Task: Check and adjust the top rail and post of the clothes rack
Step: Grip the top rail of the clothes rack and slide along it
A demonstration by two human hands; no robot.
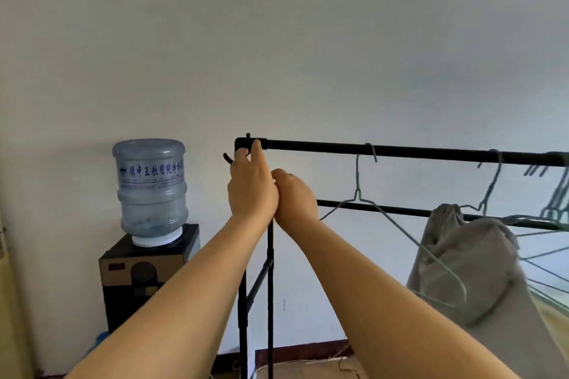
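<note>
Evidently both hands gripped the stiff, light black metal post (270,255): left hand (251,191) fingering the corner joint (241,144), right hand (294,194) closed just below.

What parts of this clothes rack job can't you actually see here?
All from the head view:
- Post top: covered by the left hand and right hand, so the grip itself is unclear.
- Top rail: right end cut off by the frame edge.
- Hangers far right: blurred, uncountable.
- Rack base: out of frame below.
</note>
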